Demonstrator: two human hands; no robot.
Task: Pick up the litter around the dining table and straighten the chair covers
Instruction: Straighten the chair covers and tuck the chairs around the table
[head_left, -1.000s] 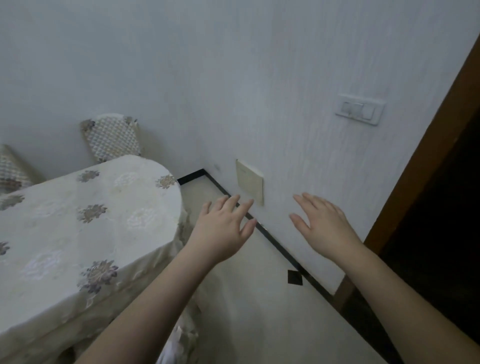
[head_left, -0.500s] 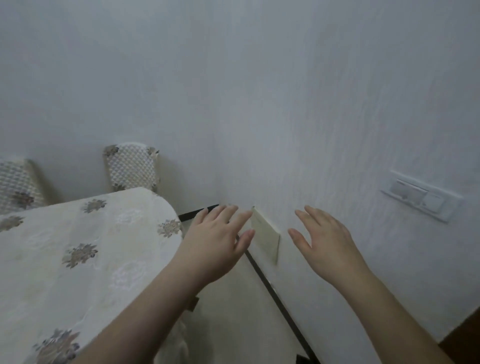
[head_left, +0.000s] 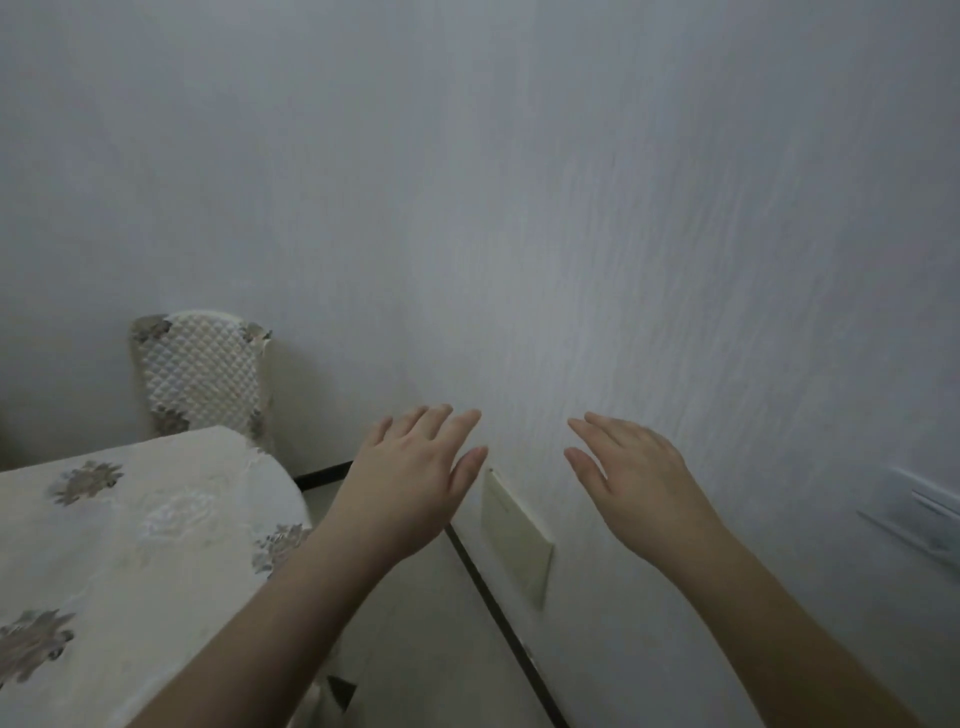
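Observation:
The dining table (head_left: 135, 540) fills the lower left under a cream cloth with grey flower prints. Behind its far corner stands a chair whose quilted cream chair cover (head_left: 200, 376) shows against the wall. My left hand (head_left: 410, 483) hovers palm down past the table's right edge, fingers apart and holding nothing. My right hand (head_left: 631, 483) is stretched out beside it toward the wall, also empty with fingers spread. No litter is visible in this view.
A white textured wall (head_left: 571, 234) rises close ahead. A cream wall plate (head_left: 514, 535) sits low on it, and a switch panel (head_left: 919, 514) is at the right edge. A narrow strip of pale floor (head_left: 426, 634) with a dark border runs between table and wall.
The view has tilted upward and swung left: the doorway and dark floor tile have left the frame and more wall shows. Both hands stay open and outstretched.

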